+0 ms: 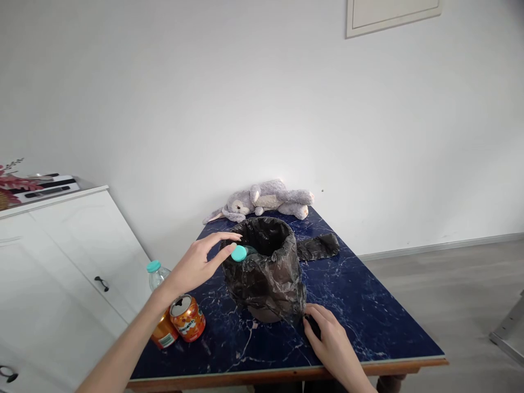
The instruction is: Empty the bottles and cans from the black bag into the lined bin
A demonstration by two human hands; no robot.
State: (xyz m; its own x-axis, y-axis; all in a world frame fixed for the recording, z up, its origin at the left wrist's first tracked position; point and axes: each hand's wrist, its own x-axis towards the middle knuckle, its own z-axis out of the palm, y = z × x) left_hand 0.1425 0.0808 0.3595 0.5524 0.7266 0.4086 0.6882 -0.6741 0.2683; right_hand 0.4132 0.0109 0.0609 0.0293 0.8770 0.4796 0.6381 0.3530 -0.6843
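Observation:
A small bin lined with a black bag [268, 273] stands in the middle of the dark blue marbled table [368, 316]. My left hand [200, 262] reaches to its near-left rim with fingers stretched out. A teal-capped bottle [239, 252] lies tipped over the rim just past my thumb tip; most of it is hidden inside the bag. My right hand [331, 341] rests on the table at the bin's foot, fingers curled and pinching loose black bag plastic.
An orange drinks can [187, 317] and a teal-capped bottle of orange drink [158, 278] stand at the table's left front. A grey plush toy [266, 201] lies at the back, a crumpled black bag [319, 246] behind the bin. A white cabinet [61, 256] stands left.

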